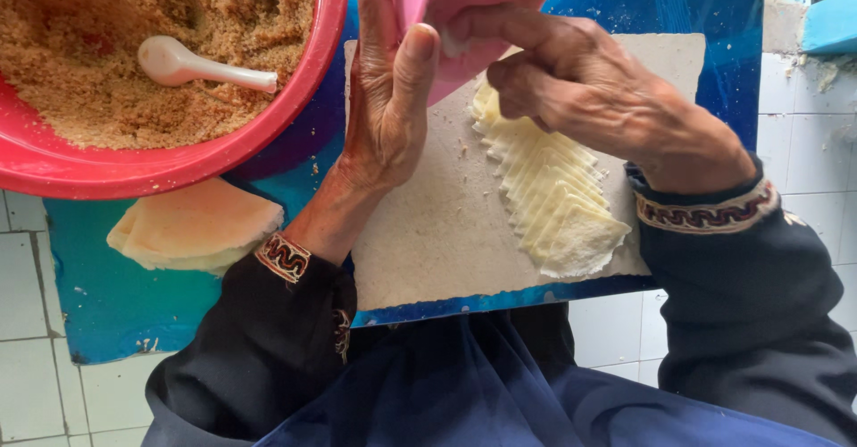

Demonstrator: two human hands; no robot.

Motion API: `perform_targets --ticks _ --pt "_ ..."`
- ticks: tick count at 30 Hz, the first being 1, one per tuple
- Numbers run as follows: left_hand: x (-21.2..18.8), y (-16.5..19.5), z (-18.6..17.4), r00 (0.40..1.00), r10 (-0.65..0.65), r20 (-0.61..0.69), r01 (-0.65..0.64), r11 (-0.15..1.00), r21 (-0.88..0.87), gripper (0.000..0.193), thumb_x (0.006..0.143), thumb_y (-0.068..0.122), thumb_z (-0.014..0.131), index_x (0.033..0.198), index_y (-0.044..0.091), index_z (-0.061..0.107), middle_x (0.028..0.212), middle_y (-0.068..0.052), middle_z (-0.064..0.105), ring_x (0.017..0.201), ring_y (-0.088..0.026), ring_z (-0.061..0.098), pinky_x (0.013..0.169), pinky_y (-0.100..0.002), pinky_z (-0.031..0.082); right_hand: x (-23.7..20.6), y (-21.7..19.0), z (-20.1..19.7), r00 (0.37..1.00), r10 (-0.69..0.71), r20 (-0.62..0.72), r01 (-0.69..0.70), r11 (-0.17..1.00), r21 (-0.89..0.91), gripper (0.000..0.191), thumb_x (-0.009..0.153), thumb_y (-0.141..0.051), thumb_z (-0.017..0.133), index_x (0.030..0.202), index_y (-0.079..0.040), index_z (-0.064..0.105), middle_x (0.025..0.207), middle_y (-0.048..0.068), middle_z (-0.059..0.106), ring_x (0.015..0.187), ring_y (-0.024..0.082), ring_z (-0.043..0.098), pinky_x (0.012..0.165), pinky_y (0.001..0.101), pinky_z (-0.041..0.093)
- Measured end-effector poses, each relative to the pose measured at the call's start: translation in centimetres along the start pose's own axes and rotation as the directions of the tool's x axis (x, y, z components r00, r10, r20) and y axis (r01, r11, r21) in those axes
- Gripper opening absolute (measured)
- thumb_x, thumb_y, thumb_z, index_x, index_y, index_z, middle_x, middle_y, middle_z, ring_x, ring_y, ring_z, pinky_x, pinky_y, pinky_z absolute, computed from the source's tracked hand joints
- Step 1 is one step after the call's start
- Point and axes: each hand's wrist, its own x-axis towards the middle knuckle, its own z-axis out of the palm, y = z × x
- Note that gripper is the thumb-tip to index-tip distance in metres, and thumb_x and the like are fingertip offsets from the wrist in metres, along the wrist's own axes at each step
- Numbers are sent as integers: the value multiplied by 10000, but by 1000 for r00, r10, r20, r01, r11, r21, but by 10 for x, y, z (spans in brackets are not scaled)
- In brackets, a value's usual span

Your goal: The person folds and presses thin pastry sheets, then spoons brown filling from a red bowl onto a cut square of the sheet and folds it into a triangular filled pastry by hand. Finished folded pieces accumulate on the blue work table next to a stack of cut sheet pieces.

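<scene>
- A pink mould (pixel 473 9) is held up over the board (pixel 428 233), near the top edge of the view; only its lower part is seen.
- The left hand (pixel 388 99) is clasped on the mould's left side, thumb pressed onto the pink face, palm turned inward.
- The right hand (pixel 580 81) is closed on the mould from the right, fingers curled over its lower rim, with a strip of pale dough seen beneath the forefinger.
- A row of folded dough pieces (pixel 553 197) is laid on the board, overlapping like shingles, running from just under the right hand toward the board's near right corner.
- The board is set on a blue table (pixel 116 295).
- A red bowl (pixel 178 161) of brown crumbly filling (pixel 98 63) is seen at upper left, well apart from the mould; a white spoon (pixel 201 65) is lying in the filling.
- A stack of flat dough sheets (pixel 192 228) is placed on the table just below the bowl, left of the left wrist.
- Dark sleeves with patterned cuffs (pixel 284 258) are worn on both arms.
- White tiles (pixel 803 134) are seen at right.
</scene>
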Motion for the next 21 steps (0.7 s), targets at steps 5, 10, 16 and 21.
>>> perform_targets --ticks 5,10,16,21 --pt "0 -4 1 998 28 -64 -26 999 35 565 1209 501 419 1576 120 220 1546 -96 460 1405 -157 436 1219 -332 337 -10 -4 -7 998 55 -33 -52 994 93 334 1105 -272 504 1406 -142 565 803 -43 511 703 35 464 616 226 436" --pt "0 -4 2 998 31 -46 -30 999 15 545 1210 483 428 1581 132 236 1523 -93 502 1384 -164 466 1209 -335 368 -4 3 -12 999 39 27 -46 945 325 412 1090 -267 537 1474 -118 526 776 -26 474 639 48 397 529 209 345" --pt "-2 -2 0 999 -40 -15 39 997 -59 554 1203 494 416 1572 111 260 1445 -83 602 1307 -163 558 1169 -343 436 1 9 -10 995 77 58 -95 887 451 471 1070 -256 537 1512 -94 504 778 -13 519 615 45 409 472 187 320" --pt "0 -4 2 998 19 -59 -20 1000 -16 543 1241 474 431 1593 121 215 1499 -94 514 1382 -169 493 1209 -341 389 -1 8 -4 1000 -12 -25 18 963 269 436 1148 -194 466 1569 -89 514 767 -21 452 652 43 404 542 212 360"
